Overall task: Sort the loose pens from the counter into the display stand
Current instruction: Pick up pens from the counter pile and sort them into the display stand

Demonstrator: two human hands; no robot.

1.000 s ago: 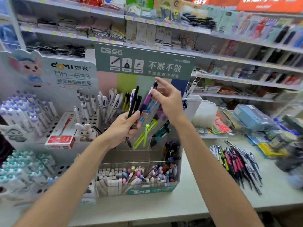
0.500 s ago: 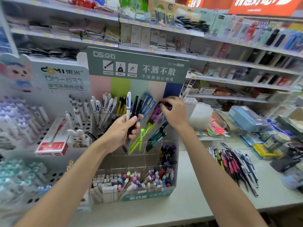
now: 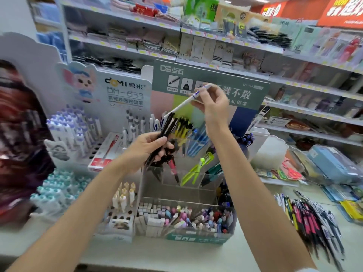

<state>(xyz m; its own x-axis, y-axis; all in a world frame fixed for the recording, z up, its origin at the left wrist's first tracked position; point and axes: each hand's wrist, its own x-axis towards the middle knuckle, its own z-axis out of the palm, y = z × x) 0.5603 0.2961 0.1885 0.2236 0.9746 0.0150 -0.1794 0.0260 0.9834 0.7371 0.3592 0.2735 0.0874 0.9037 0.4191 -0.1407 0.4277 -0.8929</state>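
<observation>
Pens held at the stand (image 3: 196,238)
The right hand (image 3: 213,107) pinches a white pen (image 3: 183,104); the left hand (image 3: 148,151) grips black pens (image 3: 167,125); loose pens (image 3: 314,218) lie on the counter (image 3: 176,256).

The pale counter (image 3: 176,258) bears a clear display stand (image 3: 196,240) in the middle, a white pen rack (image 3: 119,227) touching its left side, and loose pens (image 3: 312,220) heaped at right.

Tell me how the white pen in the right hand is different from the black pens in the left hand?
The white pen is white with blue print; the black pens are dark all over. The white pen is alone, pinched by the right hand; the black pens are a bunch, wrapped in the left hand. The white pen is held higher than the black pens. Both slant up rightward.
</observation>
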